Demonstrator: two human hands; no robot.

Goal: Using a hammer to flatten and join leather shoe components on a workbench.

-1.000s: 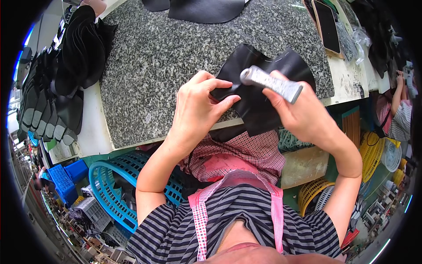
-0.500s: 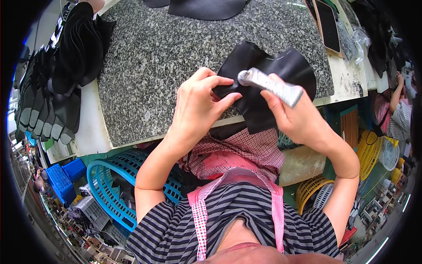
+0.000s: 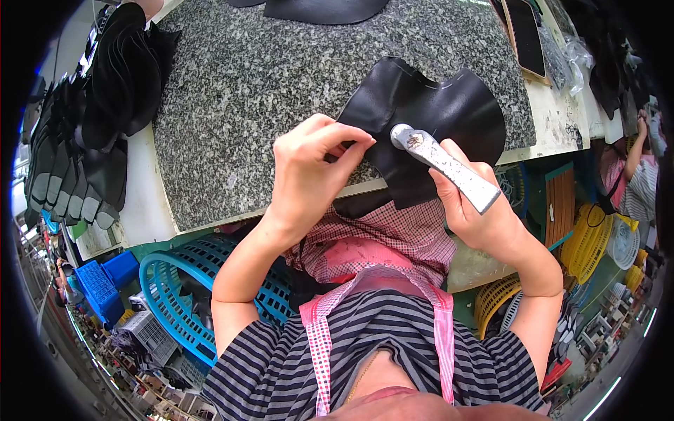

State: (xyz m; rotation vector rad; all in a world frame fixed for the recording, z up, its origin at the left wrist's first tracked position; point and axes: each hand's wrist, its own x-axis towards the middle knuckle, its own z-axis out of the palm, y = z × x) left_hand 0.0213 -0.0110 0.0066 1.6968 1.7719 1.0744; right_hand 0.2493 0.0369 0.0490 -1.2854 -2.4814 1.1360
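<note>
- Black leather piece (image 3: pixel 428 112): near edge hidden beneath left hand (image 3: pixel 309 175) and hammer (image 3: pixel 442 165).
- Hammer handle: middle concealed within right hand (image 3: pixel 477 210).
- Dark sheet (image 3: pixel 323 8): cut off by the upper edge.

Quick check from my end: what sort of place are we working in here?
Probably a leather or shoe-parts workshop: a granite slab as bench, a stack of cut black pieces at its left, plastic baskets underneath, and a metal hammer on a black leather piece.
</note>
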